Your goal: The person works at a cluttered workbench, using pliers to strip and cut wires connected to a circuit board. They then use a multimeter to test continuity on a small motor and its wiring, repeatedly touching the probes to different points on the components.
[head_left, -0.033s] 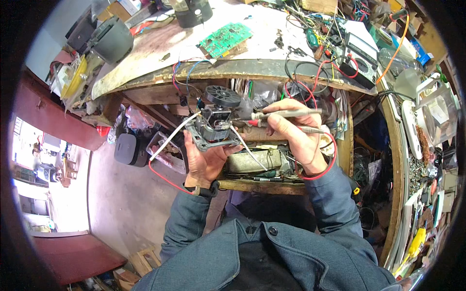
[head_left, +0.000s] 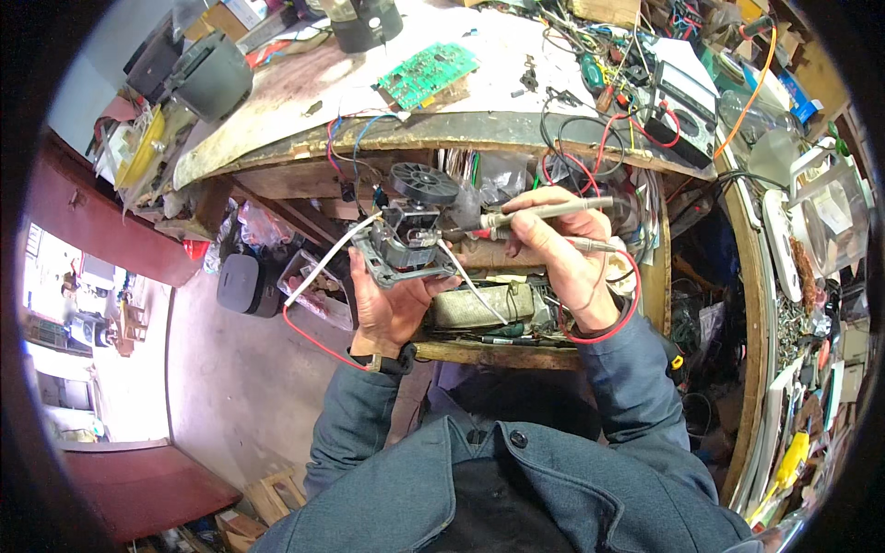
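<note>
My left hand (head_left: 387, 309) is closed round the base of a small electric motor (head_left: 410, 244), palm underneath. A black slotted wheel (head_left: 424, 182) tops the motor, and white sleeved wires (head_left: 334, 258) stick out at both sides. In my right hand (head_left: 572, 258) are two test probes (head_left: 544, 212) with pale grey handles, pinched between thumb and fingers. They point left at the motor's side; whether their tips touch its terminals I cannot tell. A red lead hangs below the right hand by the wrist.
On the bench ahead lie a green circuit board (head_left: 429, 76), a multimeter (head_left: 682, 115) with red and black leads, and tangled wires. Below is an open drawer (head_left: 498, 355) of tools and parts. Clutter fills the right-hand shelf (head_left: 784, 369). A black box (head_left: 247, 284) stands at left.
The upper probe has tilted slightly, its back end rising and blurring. My right fingers have shifted a little; the left hand and motor stay in place.
</note>
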Tool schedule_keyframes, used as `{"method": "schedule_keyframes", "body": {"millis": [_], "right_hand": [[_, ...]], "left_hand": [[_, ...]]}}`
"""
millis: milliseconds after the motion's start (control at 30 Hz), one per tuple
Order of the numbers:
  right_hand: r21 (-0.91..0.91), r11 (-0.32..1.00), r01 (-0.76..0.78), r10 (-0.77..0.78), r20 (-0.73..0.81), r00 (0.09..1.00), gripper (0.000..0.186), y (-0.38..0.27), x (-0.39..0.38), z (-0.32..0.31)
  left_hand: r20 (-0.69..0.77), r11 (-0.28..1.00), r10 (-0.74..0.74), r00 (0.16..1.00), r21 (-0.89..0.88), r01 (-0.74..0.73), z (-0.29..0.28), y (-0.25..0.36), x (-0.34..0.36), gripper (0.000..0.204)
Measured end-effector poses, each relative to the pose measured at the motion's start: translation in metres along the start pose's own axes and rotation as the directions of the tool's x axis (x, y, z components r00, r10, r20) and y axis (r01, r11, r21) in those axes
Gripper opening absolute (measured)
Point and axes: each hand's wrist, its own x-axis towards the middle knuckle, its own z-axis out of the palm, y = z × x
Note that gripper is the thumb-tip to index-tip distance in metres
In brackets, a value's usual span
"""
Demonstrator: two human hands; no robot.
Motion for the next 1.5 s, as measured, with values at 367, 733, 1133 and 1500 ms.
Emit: {"method": "schedule_keyframes", "body": {"millis": [367, 733, 1133, 1500], "right_hand": [[-0.017, 1.0, -0.012, 0.011, -0.087, 0.996, 0.018, 0.013, -0.003, 0.022], [-0.098, 0.993, 0.072, -0.08, -0.074, 0.994, 0.015, 0.016, -0.009, 0.026], [-0.398, 0.887, 0.234, -0.224, 0.072, 0.972, 0.013, 0.015, -0.004, 0.02], [-0.336, 0.912, 0.236, -0.255, -0.011, 0.967, 0.012, 0.015, -0.001, 0.022]], "left_hand": [[0.022, 0.996, 0.026, 0.999, 0.08, -0.028, -0.001, -0.005, -0.003, 0.099], [0.044, 0.979, 0.042, 0.998, 0.199, -0.05, -0.002, -0.007, -0.003, 0.094], [0.065, 0.977, 0.057, 0.996, 0.202, -0.07, -0.002, -0.009, -0.006, 0.09], [0.021, 0.973, 0.052, 0.998, 0.225, -0.056, 0.003, -0.009, -0.003, 0.084]]}}
